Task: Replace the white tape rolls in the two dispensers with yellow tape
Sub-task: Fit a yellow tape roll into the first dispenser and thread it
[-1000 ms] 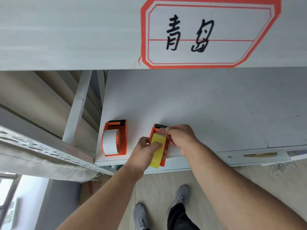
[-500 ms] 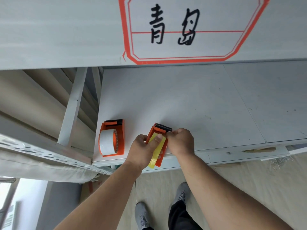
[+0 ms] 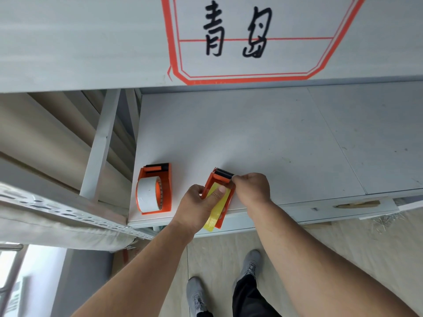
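Looking down past my grey shoes (image 3: 250, 263) on the floor, I see my left hand (image 3: 196, 205) gripping the near dispenser (image 3: 219, 179) at the shelf (image 3: 251, 138) front edge, thumb pressed on the yellow tape (image 3: 217, 209) loaded in it. My right hand (image 3: 250, 187) pinches the dispenser's far right corner by the black cutter. Well left of it stands the second orange dispenser (image 3: 166, 193) holding the white tape roll (image 3: 147, 194). Farther up, a red-bordered label (image 3: 251, 37) with black handwriting sits on the board above.
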Demonstrator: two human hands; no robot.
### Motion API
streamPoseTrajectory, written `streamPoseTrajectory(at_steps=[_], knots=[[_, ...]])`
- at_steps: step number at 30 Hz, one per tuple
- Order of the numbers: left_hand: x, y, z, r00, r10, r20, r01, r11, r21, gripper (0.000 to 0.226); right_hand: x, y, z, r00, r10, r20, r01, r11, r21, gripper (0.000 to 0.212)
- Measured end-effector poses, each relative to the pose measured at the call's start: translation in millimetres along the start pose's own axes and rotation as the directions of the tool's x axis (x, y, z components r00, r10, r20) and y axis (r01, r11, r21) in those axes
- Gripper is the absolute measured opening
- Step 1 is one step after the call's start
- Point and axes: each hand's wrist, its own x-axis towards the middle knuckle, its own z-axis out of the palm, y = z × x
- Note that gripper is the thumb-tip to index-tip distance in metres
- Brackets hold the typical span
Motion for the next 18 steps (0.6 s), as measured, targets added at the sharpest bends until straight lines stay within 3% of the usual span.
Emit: streamPoseTrajectory(at_steps=[12, 18], knots=[[-1.8, -2.9, -0.2, 0.998, -0.014, 0.064, 0.018, 0.998, -0.06, 0.058, 19.4, -9.7, -9.0, 0.995, -0.087, 0.054, 0.096, 0.979, -0.178, 0.026], [-3.7, -3.3, 0.3, 0.997, -0.018, 0.077, 0.023, 0.998, -0.055, 0.059, 30.6, -15.2, -9.7, 0.984, -0.155, 0.086, 0.165, 0.979, -0.121, 0.027]])
